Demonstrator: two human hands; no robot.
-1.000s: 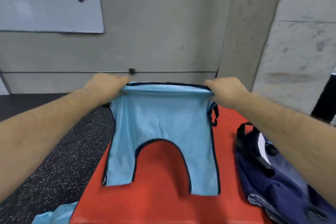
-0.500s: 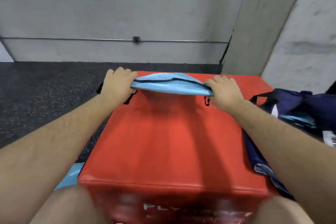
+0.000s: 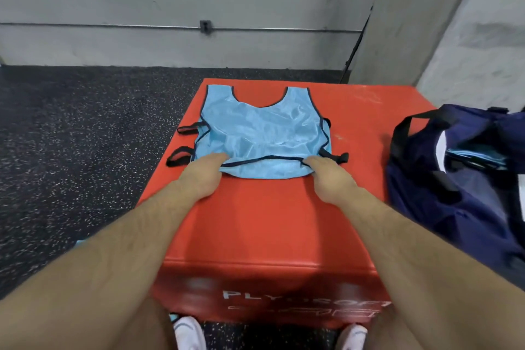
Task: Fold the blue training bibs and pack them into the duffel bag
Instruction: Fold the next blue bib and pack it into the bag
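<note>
A light blue training bib [image 3: 261, 133] with dark trim lies spread on the red foam box [image 3: 270, 224], neck hole toward the wall. My left hand [image 3: 203, 176] pinches its near left corner and my right hand [image 3: 331, 176] pinches its near right corner. The near hem is turned over a little. Black side straps stick out on both sides. The navy duffel bag [image 3: 460, 179] sits open on the box's right side, with light blue fabric showing inside.
Dark speckled rubber floor [image 3: 85, 150] lies to the left. A grey wall with a rail stands behind, a concrete pillar [image 3: 403, 17] at the back right. A scrap of blue fabric [image 3: 81, 241] shows on the floor by my left arm. My white shoes are below.
The bib was held up in the air, then swung down and laid flat on the box. Both hands came back toward me with its near edge.
</note>
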